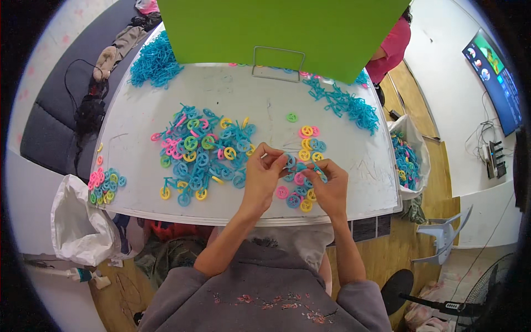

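Observation:
Over the near right part of the white table, my two hands work close together. A small blue spoked plastic wheel is pinched between the thumb and fingers of my left hand. My right hand is closed on a teal plastic piece, its end partly hidden by the fingers. Below and between the hands lie loose pink, blue and yellow wheels. A short column of yellow, pink and blue wheels stands just beyond them. Left of my left hand spreads a large heap of wheels joined to teal pieces.
Teal pieces are piled at the far left and far right. A small wheel pile sits by the left edge. A green board rises across the far side, with a person behind it. White sacks flank the table.

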`<action>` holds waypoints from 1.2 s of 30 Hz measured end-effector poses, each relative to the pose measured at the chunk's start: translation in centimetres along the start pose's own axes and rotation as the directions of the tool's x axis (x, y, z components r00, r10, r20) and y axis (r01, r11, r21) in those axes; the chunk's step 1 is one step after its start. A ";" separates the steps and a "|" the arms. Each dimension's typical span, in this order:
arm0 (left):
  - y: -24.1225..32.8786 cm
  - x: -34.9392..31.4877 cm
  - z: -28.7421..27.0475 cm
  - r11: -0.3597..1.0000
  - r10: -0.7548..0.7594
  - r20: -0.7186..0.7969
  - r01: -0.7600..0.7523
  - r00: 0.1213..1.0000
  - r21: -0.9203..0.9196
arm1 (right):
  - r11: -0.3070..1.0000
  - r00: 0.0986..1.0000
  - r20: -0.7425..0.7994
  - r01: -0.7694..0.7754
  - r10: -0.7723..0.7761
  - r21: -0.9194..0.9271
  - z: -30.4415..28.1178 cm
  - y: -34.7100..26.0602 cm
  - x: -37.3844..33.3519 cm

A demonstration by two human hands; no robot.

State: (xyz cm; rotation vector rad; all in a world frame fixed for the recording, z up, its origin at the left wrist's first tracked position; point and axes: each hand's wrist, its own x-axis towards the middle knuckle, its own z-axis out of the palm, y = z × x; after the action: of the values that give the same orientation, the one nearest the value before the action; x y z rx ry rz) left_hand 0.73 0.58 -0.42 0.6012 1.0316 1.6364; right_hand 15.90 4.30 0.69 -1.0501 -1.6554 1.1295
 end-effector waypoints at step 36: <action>0.1 -0.9 0.7 0.758 0.439 0.069 -0.410 0.896 0.508 | 0.999 0.991 -0.131 -0.001 0.008 0.053 1.9 -0.5 -0.1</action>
State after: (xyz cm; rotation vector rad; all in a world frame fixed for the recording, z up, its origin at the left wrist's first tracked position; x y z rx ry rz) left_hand 1.52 0.00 0.15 1.2306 1.4700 1.7709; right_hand 14.09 3.61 0.69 -1.0717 -1.5125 1.0778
